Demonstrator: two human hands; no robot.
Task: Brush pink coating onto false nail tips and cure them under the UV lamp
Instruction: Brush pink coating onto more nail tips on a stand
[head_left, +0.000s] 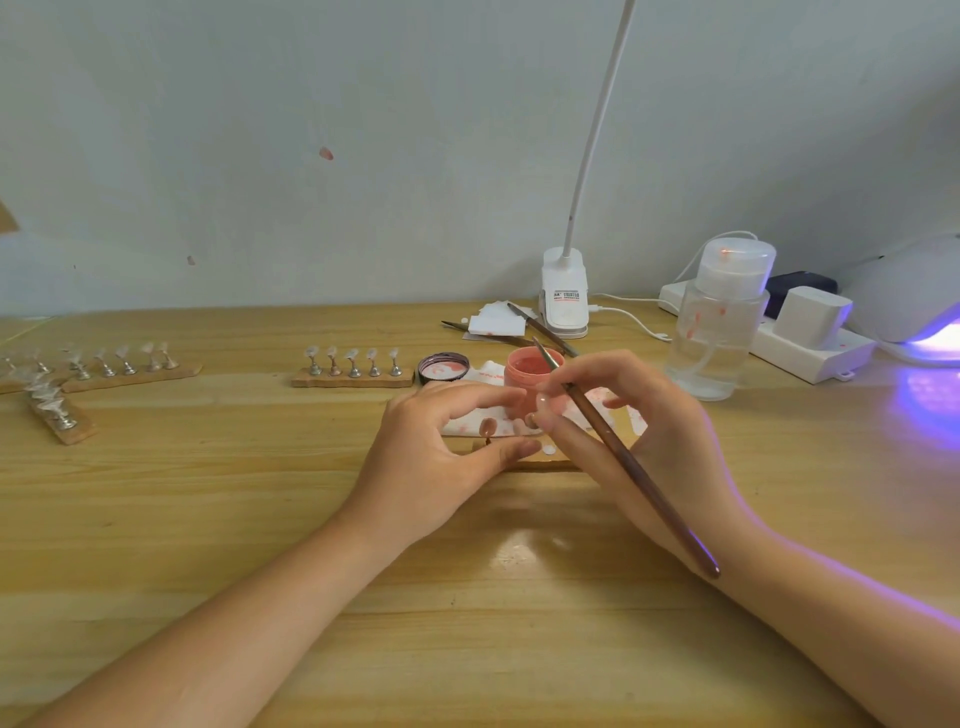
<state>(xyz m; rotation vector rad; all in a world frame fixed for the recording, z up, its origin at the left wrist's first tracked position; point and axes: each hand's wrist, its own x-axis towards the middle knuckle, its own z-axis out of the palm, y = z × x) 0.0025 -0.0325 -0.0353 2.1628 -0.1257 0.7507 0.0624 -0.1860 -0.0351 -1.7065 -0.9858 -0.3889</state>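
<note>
False nail tips sit on small metal stands on a wooden strip at the middle of the worktop, mostly hidden behind the two hands; one pink-coated tip shows in the gap between the left thumb and forefinger. The left hand curls its thumb and fingers around the near end of that strip, apparently steadying it, though the contact itself is partly hidden. The right hand pinches a long brown brush between thumb and fingertips, its bristle end pointing up and away toward the open pink jar, its handle end running back over the right wrist. The jar stands just behind the hands on a stained white paper, with its dark lid lying beside it to the left. Another strip with five clear tips lies left of the lid, and more strips of tips lie well apart at the far left. At the right edge the UV lamp glows violet, near a clear pump bottle, a white power strip and a clip-on desk lamp.
</note>
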